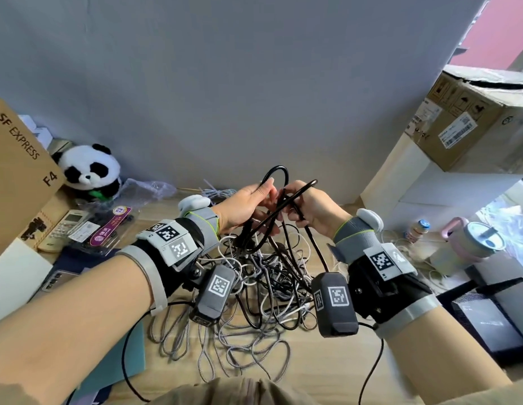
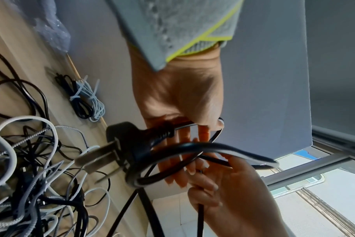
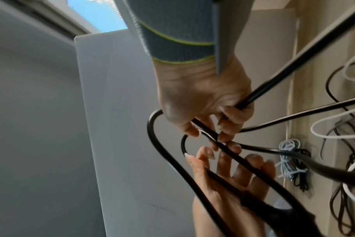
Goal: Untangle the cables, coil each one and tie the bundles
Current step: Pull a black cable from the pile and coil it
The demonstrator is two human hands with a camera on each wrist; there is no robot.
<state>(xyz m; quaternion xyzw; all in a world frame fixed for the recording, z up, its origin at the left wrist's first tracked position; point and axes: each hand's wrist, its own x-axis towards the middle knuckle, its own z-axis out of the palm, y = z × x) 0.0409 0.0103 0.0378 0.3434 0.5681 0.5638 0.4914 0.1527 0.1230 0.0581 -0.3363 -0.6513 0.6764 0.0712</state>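
Both hands hold a black cable (image 1: 276, 176) looped above the tangle (image 1: 254, 287) at the surface's (image 1: 313, 375) centre. Left hand (image 1: 245, 204) pinches one loop; right hand (image 1: 308, 210), at 3 o'clock, grasps another.

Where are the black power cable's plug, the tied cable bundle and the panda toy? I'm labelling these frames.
plug (image 2: 124, 137): left wrist view, on its black body.
tied cable bundle (image 2: 85, 100): left wrist view, on its tied middle.
panda toy (image 1: 89, 168): head view, on its face.
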